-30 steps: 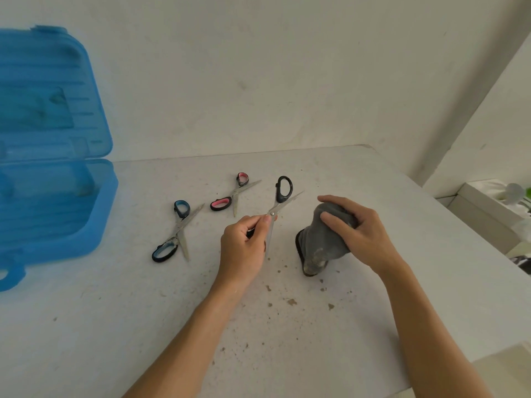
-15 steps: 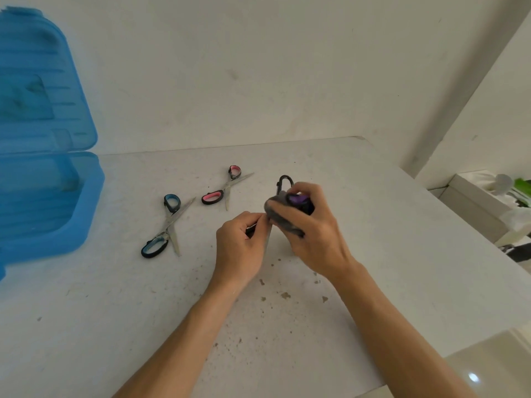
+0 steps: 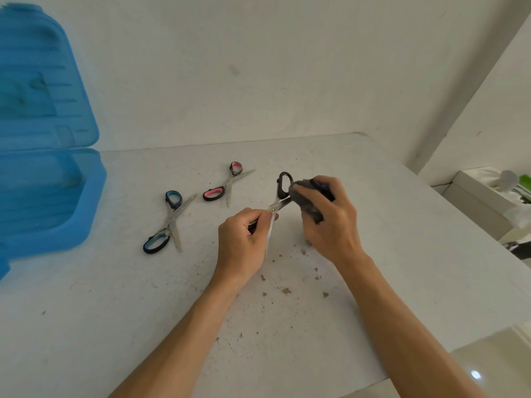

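My left hand [image 3: 244, 242] grips the lower handle of a pair of black-handled scissors [image 3: 280, 196], spread open above the table. One blade points down toward the table, the other points right. My right hand [image 3: 330, 222] holds a grey, dirty sanding block [image 3: 309, 205] with a dark and purple top against the blade that points right. The other black handle loop sticks up beside the block.
Blue-handled scissors [image 3: 168, 222] and pink-handled scissors [image 3: 227, 185] lie open on the white table [image 3: 115, 297] to the left. An open blue plastic case [image 3: 43, 168] stands at the far left. Brown specks litter the table under my hands. A white box [image 3: 482, 202] sits beyond the right edge.
My right hand lifted the grey block off the table and brought it up against the scissor blade. My left hand kept the scissors in about the same place.
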The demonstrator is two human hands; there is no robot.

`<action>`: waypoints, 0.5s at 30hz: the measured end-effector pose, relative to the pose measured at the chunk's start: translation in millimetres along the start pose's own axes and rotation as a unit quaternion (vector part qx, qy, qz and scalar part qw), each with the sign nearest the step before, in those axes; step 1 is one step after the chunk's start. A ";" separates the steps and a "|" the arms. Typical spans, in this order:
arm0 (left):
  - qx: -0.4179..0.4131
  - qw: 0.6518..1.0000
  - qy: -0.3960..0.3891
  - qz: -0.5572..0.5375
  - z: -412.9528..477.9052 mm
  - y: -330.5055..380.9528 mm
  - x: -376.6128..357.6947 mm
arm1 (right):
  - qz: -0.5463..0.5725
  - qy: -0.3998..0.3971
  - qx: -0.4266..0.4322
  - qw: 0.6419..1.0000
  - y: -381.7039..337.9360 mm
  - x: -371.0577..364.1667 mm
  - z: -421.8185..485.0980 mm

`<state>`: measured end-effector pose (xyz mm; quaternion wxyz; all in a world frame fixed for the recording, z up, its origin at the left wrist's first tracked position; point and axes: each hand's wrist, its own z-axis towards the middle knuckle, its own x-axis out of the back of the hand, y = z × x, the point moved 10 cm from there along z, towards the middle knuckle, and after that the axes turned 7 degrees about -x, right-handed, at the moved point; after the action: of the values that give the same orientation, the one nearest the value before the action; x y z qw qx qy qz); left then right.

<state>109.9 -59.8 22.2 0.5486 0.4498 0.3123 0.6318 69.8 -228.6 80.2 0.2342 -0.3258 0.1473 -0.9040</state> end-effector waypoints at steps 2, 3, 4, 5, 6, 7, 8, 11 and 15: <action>0.001 1.000 -0.005 0.000 0.7 -1.7 -1.7 | -0.006 -0.041 0.059 0.997 -19.8 -11.3 -11.9; -0.003 1.000 -0.006 0.004 0.7 -2.9 -1.1 | -0.006 -0.061 0.087 0.994 -29.5 -16.2 -18.7; -0.007 1.000 -0.007 0.007 0.8 -3.5 0.5 | -0.002 -0.065 0.092 0.994 -32.7 -16.3 -19.4; -0.013 1.000 -0.005 0.008 1.1 -3.5 3.0 | 0.005 -0.049 0.071 0.996 -28.2 -11.0 -14.7; -0.021 1.000 -0.002 0.008 1.1 -1.5 5.3 | 0.012 -0.019 0.036 0.999 -18.5 -2.9 -8.9; -0.028 1.000 0.001 0.010 0.9 0.5 6.3 | 0.017 0.007 0.001 1.000 -9.2 4.5 -4.1; -0.027 1.000 -0.001 0.010 0.6 1.4 4.9 | 0.016 0.018 -0.017 1.000 -3.9 7.7 -2.6; -0.014 1.000 -0.013 0.008 -0.4 -0.5 -0.2 | 0.010 -0.038 0.043 0.998 -19.3 -6.8 -13.3; -0.019 1.000 -0.014 0.020 1.8 -1.6 2.3 | 0.020 -0.033 0.005 0.999 -9.9 -6.9 -8.4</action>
<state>112.1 -57.4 22.0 0.5485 0.4547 0.2833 0.6420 65.7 -215.6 74.6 0.2581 -0.3511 0.1416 -0.8888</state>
